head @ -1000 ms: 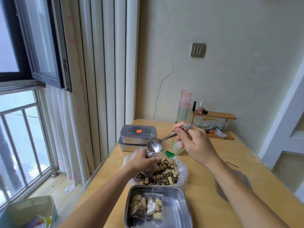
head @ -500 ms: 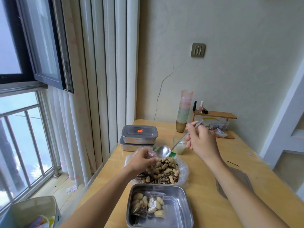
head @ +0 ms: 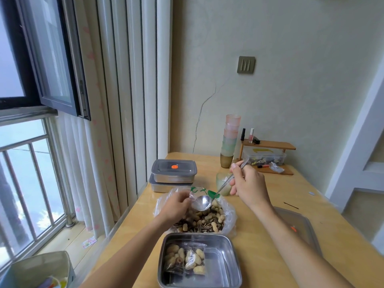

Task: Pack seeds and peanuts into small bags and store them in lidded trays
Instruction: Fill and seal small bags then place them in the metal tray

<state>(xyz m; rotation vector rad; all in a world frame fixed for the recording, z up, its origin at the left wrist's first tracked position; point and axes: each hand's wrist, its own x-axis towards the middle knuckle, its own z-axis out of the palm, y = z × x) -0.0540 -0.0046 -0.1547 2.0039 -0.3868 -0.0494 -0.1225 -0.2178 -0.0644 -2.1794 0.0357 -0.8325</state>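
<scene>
From the head camera, the right hand (head: 248,187) pinches the handle of a metal spoon (head: 202,202) between thumb and curled fingers (head: 233,189). The spoon slants down to the left, its empty bowl hanging just above the clear plastic bag of peanuts and sunflower seeds (head: 228,213) that lies open on the counter (head: 270,256).

The left hand (head: 175,206) is over the bag's left side, right beside the spoon bowl, with its fingers curled downward. Crinkled clear plastic shows at the fingertips, but whether they grip it cannot be told.

In front of the bag stands an open steel tray (head: 226,269) with two small filled bags (head: 194,259) lying at its left side. Two lidded trays (head: 173,170) are stacked behind the bag, near the window.
</scene>
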